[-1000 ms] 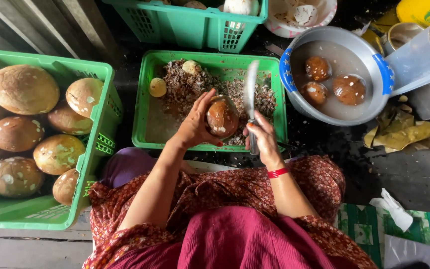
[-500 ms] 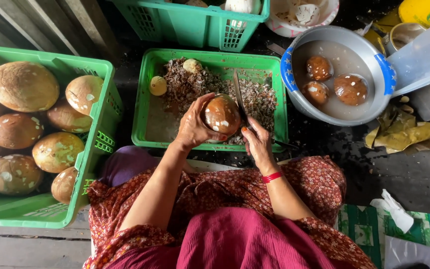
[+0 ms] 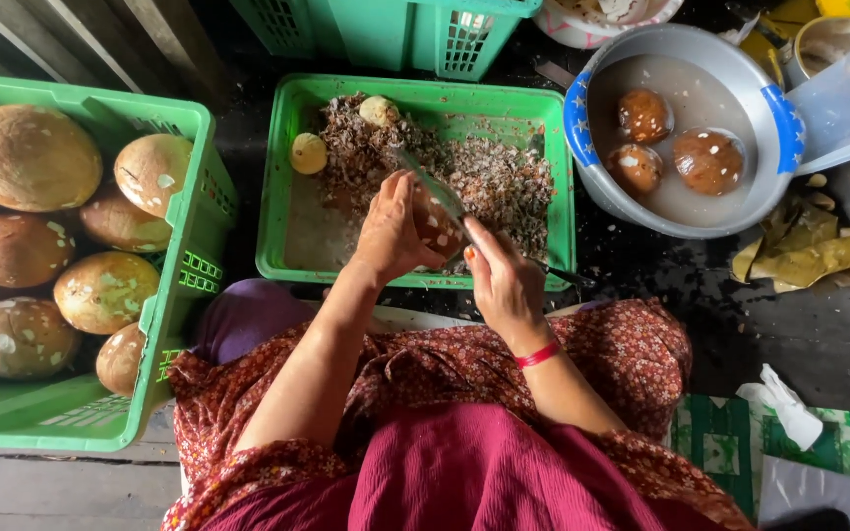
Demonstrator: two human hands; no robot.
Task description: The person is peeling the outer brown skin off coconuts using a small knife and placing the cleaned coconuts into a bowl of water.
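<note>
Over the green tray (image 3: 292, 211) full of brown shavings, the person works. Left of the tray stands a big green crate (image 3: 181, 226) of round, pale brown coconuts (image 3: 24, 157). Right of the tray sits a metal bowl (image 3: 582, 167) of cloudy water with three dark peeled ones. Above the tray's near edge the left hand (image 3: 391, 231) is wrapped tight around a brown coconut (image 3: 435, 228) with pale spots. The right hand (image 3: 504, 280) is closed on a knife (image 3: 430, 182), its blade lying across the coconut's top.
</note>
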